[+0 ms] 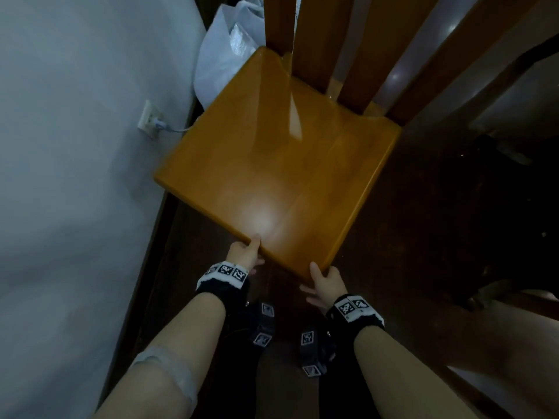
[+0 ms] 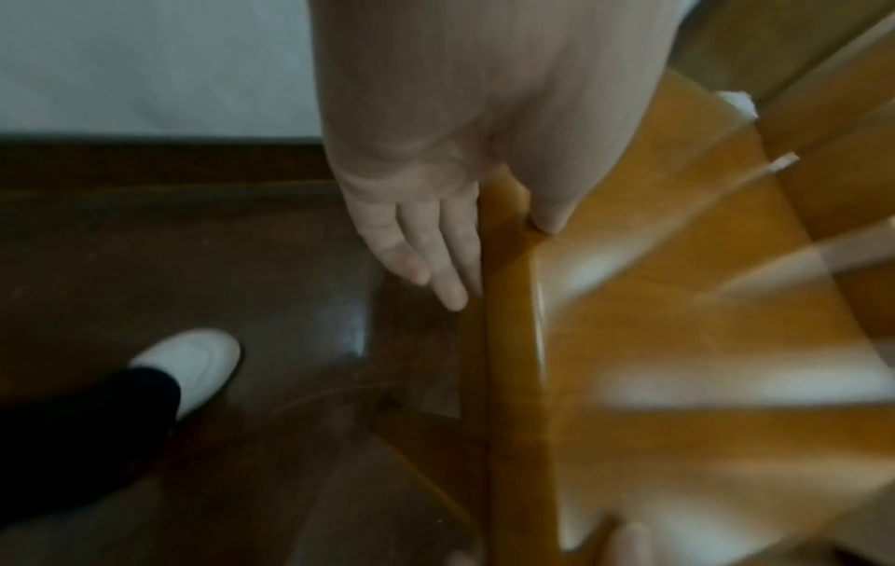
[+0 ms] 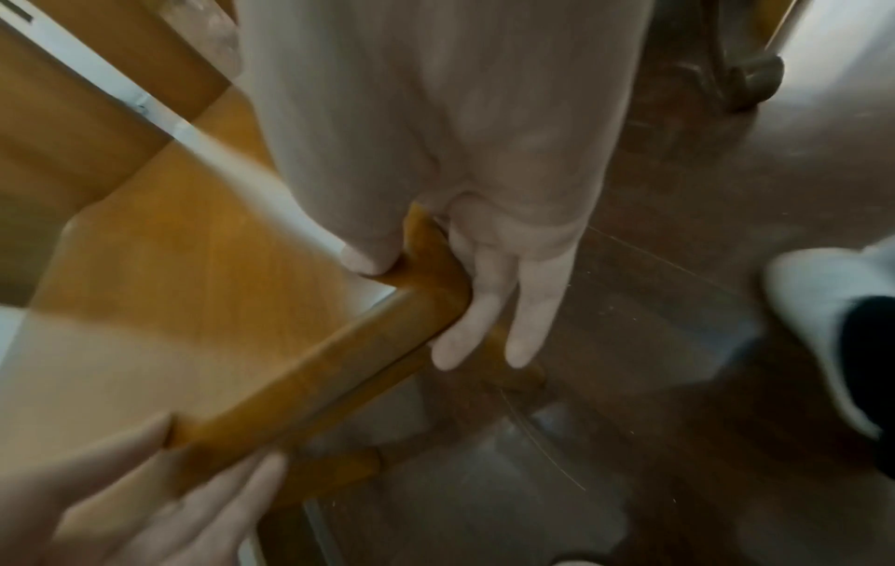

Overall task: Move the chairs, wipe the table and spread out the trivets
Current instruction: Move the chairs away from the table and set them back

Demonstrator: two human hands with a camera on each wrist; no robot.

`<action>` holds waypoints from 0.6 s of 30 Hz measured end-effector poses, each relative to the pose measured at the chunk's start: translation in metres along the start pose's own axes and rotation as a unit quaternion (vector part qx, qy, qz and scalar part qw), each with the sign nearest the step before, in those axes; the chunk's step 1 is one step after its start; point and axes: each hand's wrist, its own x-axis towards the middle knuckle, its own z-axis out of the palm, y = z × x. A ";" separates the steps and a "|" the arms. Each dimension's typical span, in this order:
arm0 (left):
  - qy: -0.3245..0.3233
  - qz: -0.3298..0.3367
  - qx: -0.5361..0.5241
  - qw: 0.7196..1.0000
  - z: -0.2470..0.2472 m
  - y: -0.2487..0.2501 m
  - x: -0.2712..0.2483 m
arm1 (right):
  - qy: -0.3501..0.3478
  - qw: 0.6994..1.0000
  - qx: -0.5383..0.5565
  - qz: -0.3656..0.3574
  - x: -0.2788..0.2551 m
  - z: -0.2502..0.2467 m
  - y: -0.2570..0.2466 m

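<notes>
Dark glossy wood flooring (image 1: 423, 225) runs beside a pale wall (image 1: 75, 146). On it stands the chair (image 1: 278, 164), a smooth, lacquered honey-coloured seat with rounded corners, backrest slats rising away from the person and cut off at the top. Left hand (image 1: 246, 252) pinches the near front edge, thumb on top; right hand (image 1: 326, 282) pinches the near corner likewise. Chair legs are mostly hidden.

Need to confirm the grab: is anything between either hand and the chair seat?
Nothing visible. The left hand and right hand already hold the chair seat by its front edge, thumbs on top, fingers below the edge.
</notes>
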 end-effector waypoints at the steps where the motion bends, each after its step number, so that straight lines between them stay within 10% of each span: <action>1: 0.003 -0.002 -0.011 1.000 0.001 -0.001 0.000 | 0.002 1.000 -0.008 -0.003 0.001 -0.001 0.001; 9: 0.030 -0.009 0.007 0.999 0.019 0.000 -0.018 | 0.032 0.992 -0.110 -0.057 0.010 -0.023 0.013; 18: -0.048 -0.083 -0.065 0.993 0.133 -0.033 -0.080 | 0.048 0.974 -0.208 -0.078 0.003 -0.165 0.029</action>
